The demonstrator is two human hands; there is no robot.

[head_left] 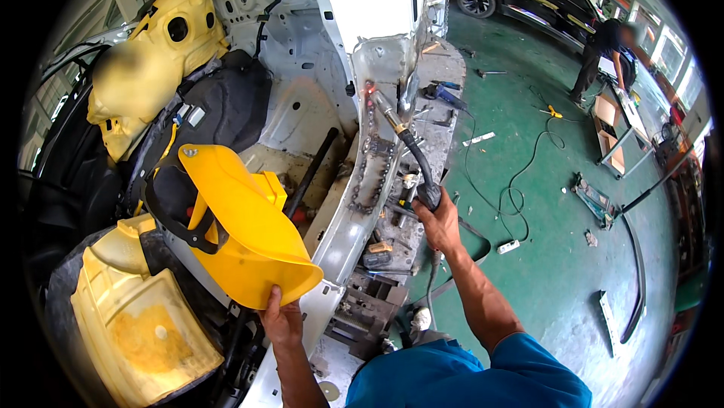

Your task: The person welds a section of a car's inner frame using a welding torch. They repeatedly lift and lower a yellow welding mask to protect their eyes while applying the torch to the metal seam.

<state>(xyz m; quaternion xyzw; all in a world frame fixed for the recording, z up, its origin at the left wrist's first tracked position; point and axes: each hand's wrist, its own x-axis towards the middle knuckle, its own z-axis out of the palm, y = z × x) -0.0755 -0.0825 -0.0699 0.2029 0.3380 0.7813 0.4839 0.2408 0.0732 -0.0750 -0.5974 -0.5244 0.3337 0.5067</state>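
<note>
yellow welding shield [245, 227] | tilted | black-handled torch [410, 142] | tip beside glowing spot [370, 90]

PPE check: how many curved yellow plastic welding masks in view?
1: the curved yellow welding mask, held by its edge in the bare left hand; others may be hidden.

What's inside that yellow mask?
A black headband shows at the open left side. The yellow mask covers much of its own inside, so deeper parts can't be seen.

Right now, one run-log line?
left hand: holds yellow welding mask | right hand: holds welding torch | torch tip: near red glow on car frame
</note>
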